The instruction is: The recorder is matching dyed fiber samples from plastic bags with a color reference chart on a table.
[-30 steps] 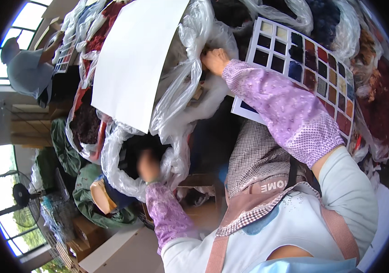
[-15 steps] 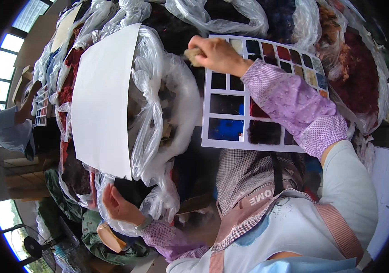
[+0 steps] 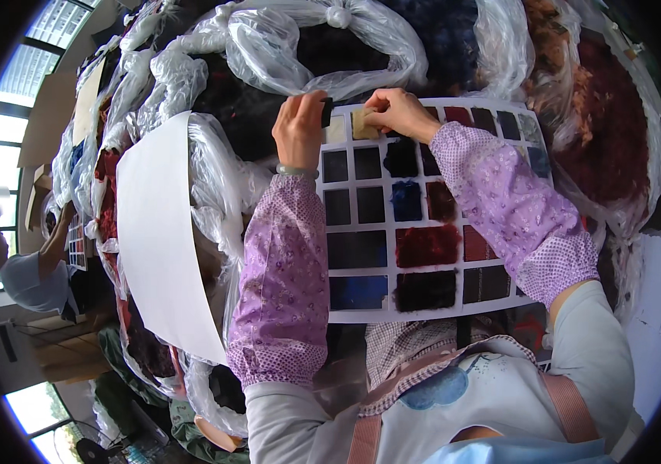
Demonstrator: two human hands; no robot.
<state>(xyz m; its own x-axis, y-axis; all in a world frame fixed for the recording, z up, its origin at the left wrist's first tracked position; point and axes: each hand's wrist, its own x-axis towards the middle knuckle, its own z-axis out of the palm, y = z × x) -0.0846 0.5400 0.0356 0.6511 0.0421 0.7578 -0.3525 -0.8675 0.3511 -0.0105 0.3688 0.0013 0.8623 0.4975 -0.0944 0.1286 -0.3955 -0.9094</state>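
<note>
The sample board [image 3: 361, 316] looks like smooth card, its dark red swatch [image 3: 427, 246] matt and fuzzy, the tan tuft [image 3: 363, 124] rough and fibrous. The plastic bags [image 3: 262, 48] are glossy and crinkled, the maroon fibre [image 3: 603, 135] shaggy. The white sheet [image 3: 156, 232] looks papery and smooth, the purple sleeves [image 3: 284, 286] creased cloth.

The white rectangular fibre-swatch board [image 3: 391, 263] lies before you, your left hand [image 3: 298, 131] and right hand [image 3: 403, 114] at its far edge; left, the white curved sheet [image 3: 156, 240]; right, dark-red loose fibre [image 3: 603, 124] in plastic [image 3: 659, 147]; behind, the knotted translucent plastic bag [image 3: 404, 56].
</note>
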